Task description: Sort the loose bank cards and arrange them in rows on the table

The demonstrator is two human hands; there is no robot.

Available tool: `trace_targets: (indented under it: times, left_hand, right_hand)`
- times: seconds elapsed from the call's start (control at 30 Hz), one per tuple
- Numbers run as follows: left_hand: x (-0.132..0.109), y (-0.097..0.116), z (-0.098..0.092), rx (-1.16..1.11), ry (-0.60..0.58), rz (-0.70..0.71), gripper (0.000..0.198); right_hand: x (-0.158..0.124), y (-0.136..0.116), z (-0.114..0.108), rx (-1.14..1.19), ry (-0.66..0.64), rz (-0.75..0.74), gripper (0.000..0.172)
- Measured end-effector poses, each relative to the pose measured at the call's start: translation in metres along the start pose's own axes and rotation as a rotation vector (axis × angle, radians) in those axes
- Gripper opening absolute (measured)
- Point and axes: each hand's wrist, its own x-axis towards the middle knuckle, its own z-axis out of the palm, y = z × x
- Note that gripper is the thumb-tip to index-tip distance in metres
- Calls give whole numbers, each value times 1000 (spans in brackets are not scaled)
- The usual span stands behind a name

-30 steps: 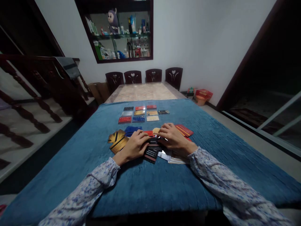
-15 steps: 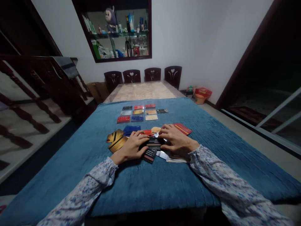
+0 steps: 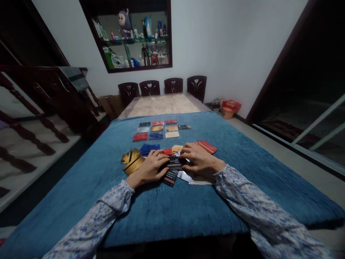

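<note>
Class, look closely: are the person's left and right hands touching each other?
Apart. The head view shows it plainly: part of a black card is visible in the gap between the left hand and the right hand.

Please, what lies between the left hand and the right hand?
In the head view, black cards lie between the left hand and right hand.

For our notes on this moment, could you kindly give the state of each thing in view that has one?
Upper black card: flat, print showing
Left hand: curled at that card's left end
Right hand: curled at that card's right end
Gold cards: overlapping, fanned
Blue cards: overlapping
Laid-out cards: flat, in three rows
Blue cloth: spread over the table's near part
</note>
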Motion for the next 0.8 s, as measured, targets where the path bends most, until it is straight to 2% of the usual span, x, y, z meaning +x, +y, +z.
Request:
trace_targets:
  times: [0.2,0.53,0.8]
  left_hand:
    - [0,-1,1,52,-1,89,22]
    - [0,-8,8,108,23,141,23]
    - [0,-7,6,109,31,167,24]
  right_hand:
    - [-1,1,-2,6,-13,2,27]
    - [-1,2,-7,62,-51,20,24]
    - [-1,2,-9,86,-46,2,22]
